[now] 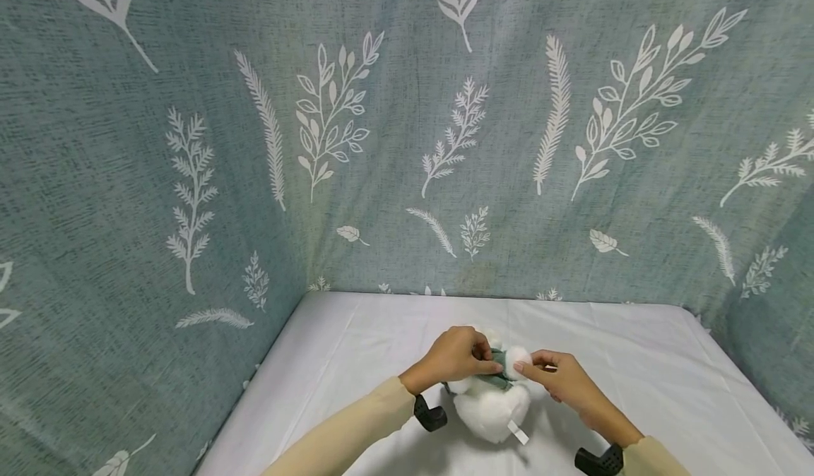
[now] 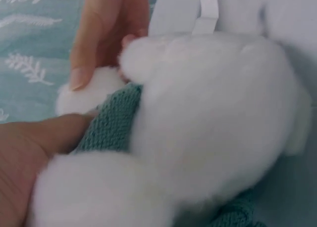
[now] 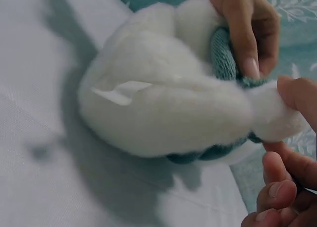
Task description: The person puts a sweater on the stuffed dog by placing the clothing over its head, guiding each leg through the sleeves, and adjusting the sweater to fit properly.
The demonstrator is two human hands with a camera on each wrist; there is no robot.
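Observation:
A white plush toy in a green knitted garment lies on the white surface, its face out of sight. My left hand pinches the garment at its edge with thumb and fingers, close to a white limb. On the other side, my right hand holds the end of a furry limb between thumb and forefinger; its other fingers curl below, as the right wrist view shows. A white tag sticks out from the toy's body.
The white cloth-covered table spreads around the toy. Green fabric with white leaf prints hangs behind it and along both sides. Each wrist bears a black device.

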